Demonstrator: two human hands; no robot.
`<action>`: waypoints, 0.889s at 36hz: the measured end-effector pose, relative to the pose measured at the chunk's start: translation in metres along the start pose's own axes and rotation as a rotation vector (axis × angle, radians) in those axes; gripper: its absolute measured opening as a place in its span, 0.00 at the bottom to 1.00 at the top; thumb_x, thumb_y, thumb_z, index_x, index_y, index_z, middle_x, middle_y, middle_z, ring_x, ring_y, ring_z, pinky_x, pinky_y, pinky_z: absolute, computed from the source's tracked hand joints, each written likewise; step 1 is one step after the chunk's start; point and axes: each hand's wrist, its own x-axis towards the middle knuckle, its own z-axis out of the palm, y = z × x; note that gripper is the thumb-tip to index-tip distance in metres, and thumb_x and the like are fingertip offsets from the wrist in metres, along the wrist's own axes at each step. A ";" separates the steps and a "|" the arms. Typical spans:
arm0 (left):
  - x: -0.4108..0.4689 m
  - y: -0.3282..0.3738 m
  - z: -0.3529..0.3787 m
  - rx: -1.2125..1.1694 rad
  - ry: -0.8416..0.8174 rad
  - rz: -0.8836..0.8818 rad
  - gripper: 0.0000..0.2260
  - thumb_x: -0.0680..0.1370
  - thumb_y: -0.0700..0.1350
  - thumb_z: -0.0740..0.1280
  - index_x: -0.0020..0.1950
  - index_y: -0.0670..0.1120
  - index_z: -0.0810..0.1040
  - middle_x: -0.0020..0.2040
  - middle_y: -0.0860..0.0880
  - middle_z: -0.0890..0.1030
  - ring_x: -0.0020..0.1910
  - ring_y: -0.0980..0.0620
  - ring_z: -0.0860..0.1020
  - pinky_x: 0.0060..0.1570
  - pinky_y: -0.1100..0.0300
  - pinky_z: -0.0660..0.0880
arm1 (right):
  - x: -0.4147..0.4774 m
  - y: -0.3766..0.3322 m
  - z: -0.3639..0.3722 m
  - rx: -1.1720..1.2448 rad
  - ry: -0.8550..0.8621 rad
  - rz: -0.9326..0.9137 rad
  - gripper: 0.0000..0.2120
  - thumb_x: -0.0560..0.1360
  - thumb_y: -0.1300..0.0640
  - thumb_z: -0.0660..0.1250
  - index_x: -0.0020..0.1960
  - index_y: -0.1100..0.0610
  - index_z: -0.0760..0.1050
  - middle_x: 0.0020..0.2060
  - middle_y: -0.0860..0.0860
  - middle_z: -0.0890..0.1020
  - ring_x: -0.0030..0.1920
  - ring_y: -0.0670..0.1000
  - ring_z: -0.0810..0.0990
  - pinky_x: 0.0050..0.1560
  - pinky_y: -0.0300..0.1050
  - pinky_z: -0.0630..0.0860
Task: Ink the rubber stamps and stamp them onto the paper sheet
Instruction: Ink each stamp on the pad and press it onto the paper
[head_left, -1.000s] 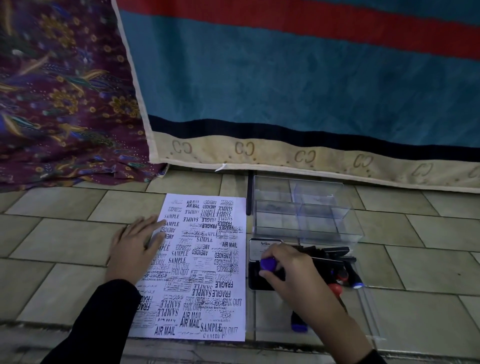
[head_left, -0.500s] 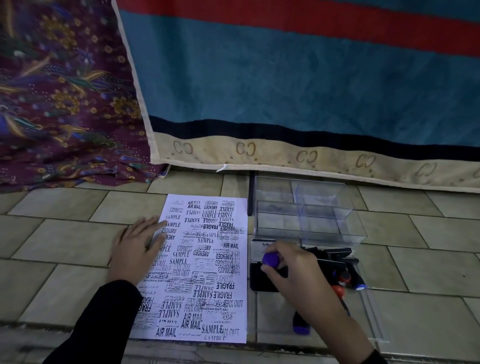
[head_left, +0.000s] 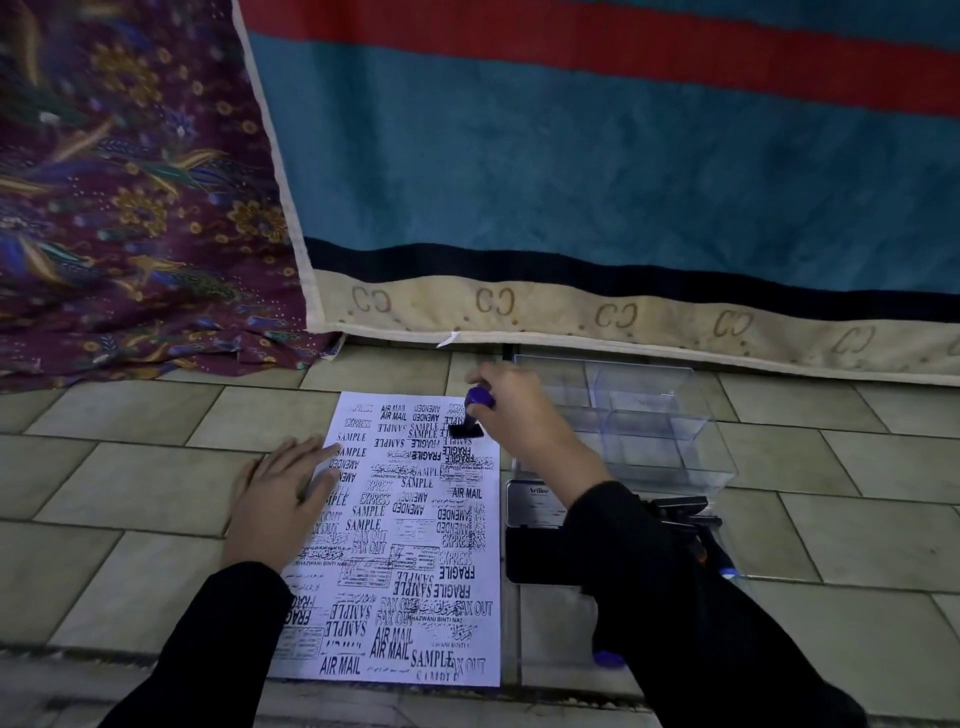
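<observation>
A white paper sheet (head_left: 405, 525), crowded with black stamp prints, lies on the tiled floor. My left hand (head_left: 278, 499) rests flat on its left edge with straight fingers. My right hand (head_left: 524, 421) grips a rubber stamp with a purple handle (head_left: 479, 399); its black base (head_left: 465, 430) sits on or just above the sheet's top right corner. The black ink pad (head_left: 540, 556) lies open to the right of the sheet, partly hidden by my right sleeve.
A clear plastic box (head_left: 649, 421) stands behind the ink pad, with more stamps (head_left: 696, 519) beside it. Another purple-handled stamp (head_left: 608, 659) lies near the front. A blue and red blanket (head_left: 571, 182) and patterned cloth (head_left: 130, 182) hang at the back.
My right hand lifted the purple stamp off the ink pad and carried it left and away to the sheet's top right corner. My left hand stayed on the sheet.
</observation>
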 end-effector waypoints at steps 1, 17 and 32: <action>0.000 0.000 0.000 -0.001 0.000 0.001 0.25 0.75 0.64 0.51 0.65 0.59 0.76 0.70 0.55 0.73 0.73 0.52 0.64 0.70 0.52 0.52 | 0.002 0.003 0.003 -0.018 -0.004 0.003 0.12 0.75 0.61 0.68 0.58 0.59 0.76 0.55 0.57 0.77 0.52 0.53 0.76 0.53 0.42 0.74; 0.001 -0.005 0.003 0.019 -0.005 0.004 0.24 0.75 0.63 0.52 0.66 0.60 0.75 0.70 0.56 0.73 0.73 0.53 0.64 0.71 0.50 0.53 | 0.003 0.011 0.025 -0.130 0.000 0.032 0.08 0.75 0.62 0.66 0.53 0.63 0.78 0.53 0.59 0.76 0.48 0.58 0.78 0.51 0.54 0.78; 0.000 -0.004 0.004 0.030 -0.010 -0.009 0.25 0.76 0.64 0.50 0.67 0.59 0.74 0.71 0.56 0.72 0.74 0.53 0.63 0.71 0.51 0.51 | 0.009 0.010 0.028 -0.133 0.021 0.072 0.05 0.74 0.65 0.66 0.47 0.65 0.79 0.48 0.59 0.77 0.46 0.57 0.78 0.49 0.52 0.78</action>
